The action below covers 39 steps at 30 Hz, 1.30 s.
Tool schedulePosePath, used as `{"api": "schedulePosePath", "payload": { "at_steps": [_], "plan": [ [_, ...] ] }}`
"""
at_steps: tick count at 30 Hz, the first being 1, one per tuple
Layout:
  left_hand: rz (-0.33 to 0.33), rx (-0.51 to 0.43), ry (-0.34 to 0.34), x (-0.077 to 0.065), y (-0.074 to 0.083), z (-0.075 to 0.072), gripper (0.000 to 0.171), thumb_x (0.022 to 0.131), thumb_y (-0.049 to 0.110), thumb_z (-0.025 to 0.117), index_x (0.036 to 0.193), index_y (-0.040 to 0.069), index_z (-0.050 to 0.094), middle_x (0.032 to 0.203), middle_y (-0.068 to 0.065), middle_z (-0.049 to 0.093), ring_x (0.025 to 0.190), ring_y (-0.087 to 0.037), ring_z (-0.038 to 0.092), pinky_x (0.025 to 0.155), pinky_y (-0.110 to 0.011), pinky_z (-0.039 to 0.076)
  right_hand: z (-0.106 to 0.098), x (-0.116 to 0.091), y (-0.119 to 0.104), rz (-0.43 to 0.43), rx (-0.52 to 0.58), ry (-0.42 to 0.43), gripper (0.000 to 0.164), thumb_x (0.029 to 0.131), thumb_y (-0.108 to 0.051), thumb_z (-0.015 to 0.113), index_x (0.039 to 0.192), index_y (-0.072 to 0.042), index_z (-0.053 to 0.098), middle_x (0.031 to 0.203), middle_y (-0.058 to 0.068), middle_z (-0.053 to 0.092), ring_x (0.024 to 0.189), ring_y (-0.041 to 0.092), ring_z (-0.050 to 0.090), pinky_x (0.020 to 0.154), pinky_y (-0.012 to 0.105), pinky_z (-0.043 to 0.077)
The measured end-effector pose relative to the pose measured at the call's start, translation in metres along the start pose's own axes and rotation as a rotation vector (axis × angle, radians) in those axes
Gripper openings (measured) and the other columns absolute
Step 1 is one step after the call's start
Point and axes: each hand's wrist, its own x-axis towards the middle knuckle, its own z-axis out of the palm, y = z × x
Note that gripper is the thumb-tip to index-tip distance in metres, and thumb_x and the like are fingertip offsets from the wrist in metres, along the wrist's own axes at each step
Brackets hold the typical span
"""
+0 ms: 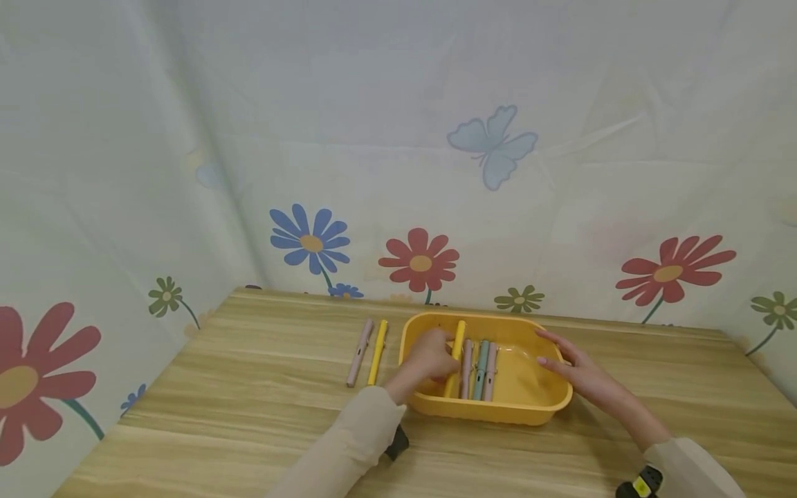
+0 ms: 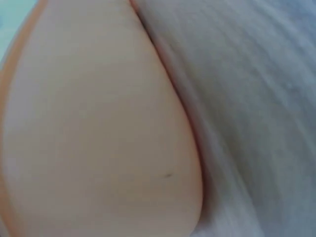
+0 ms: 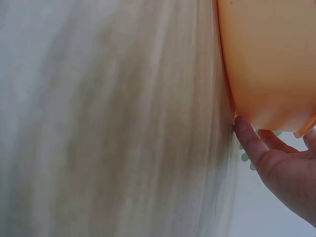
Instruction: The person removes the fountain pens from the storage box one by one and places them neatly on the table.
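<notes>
My left hand (image 1: 431,356) reaches into the left part of a yellow plastic tray (image 1: 492,413) and pinches a yellow pen (image 1: 459,342), which stands out above the near wall's level. Beside it in the tray lie a mauve pen (image 1: 467,366), a teal pen (image 1: 482,366) and another mauve pen (image 1: 490,370), side by side. My right hand (image 1: 585,377) holds the tray's right end, thumb over the rim, while other fingertips (image 3: 243,123) touch the outer wall low down. A smooth peach surface fills much of the left wrist view; the left fingers are hidden there.
Left of the tray, a mauve pen (image 1: 360,353) and a yellow pen (image 1: 377,353) lie on the wood-grain table (image 1: 249,387). A flower-printed curtain (image 1: 373,173) hangs behind the table's far edge.
</notes>
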Motion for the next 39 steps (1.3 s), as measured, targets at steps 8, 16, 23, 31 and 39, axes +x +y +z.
{"api": "schedulePosePath", "payload": {
  "at_steps": [8,16,23,31,39],
  "plan": [
    [0.049,-0.114,-0.004,-0.003,-0.002,-0.008,0.059,0.073,-0.006,0.064,0.129,-0.002,0.048,0.088,-0.009,0.057,0.063,-0.015,0.056,0.044,-0.026,0.05,0.001,-0.001,-0.001,0.008,-0.006,0.004,0.062,0.092,-0.029,0.051,0.143,-0.009,0.024,0.148,0.024,0.01,0.13,0.05,0.012,0.098,0.061,0.028],
    [0.084,-0.188,0.026,-0.005,-0.003,-0.015,0.058,0.074,-0.004,0.065,0.129,0.0,0.048,0.095,-0.012,0.06,0.064,-0.016,0.058,0.046,-0.028,0.051,0.001,-0.001,-0.001,0.006,-0.014,0.011,0.062,0.092,-0.03,0.051,0.143,-0.009,0.025,0.148,0.024,0.011,0.13,0.049,0.014,0.097,0.06,0.029],
    [0.091,-0.2,0.041,-0.009,-0.005,-0.024,0.057,0.078,0.001,0.066,0.131,0.005,0.048,0.102,-0.013,0.059,0.07,-0.017,0.058,0.05,-0.028,0.052,0.002,-0.001,-0.001,0.009,-0.016,0.016,0.062,0.092,-0.03,0.051,0.143,-0.009,0.025,0.148,0.024,0.011,0.13,0.049,0.013,0.097,0.06,0.029],
    [0.071,-0.239,0.045,-0.014,-0.002,-0.039,0.057,0.079,0.002,0.066,0.133,0.01,0.047,0.107,-0.013,0.057,0.076,-0.019,0.059,0.055,-0.03,0.054,0.002,-0.001,-0.002,0.008,-0.024,0.017,0.062,0.092,-0.031,0.051,0.143,-0.009,0.025,0.148,0.024,0.011,0.13,0.05,0.013,0.097,0.061,0.029],
    [0.078,-0.213,0.069,-0.018,-0.006,-0.054,0.056,0.08,0.004,0.066,0.133,0.011,0.048,0.111,-0.015,0.057,0.074,-0.017,0.061,0.054,-0.029,0.054,0.001,-0.001,-0.002,-0.002,-0.013,0.016,0.061,0.092,-0.029,0.051,0.143,-0.008,0.025,0.148,0.024,0.011,0.13,0.049,0.013,0.097,0.061,0.028]
  ]
}}
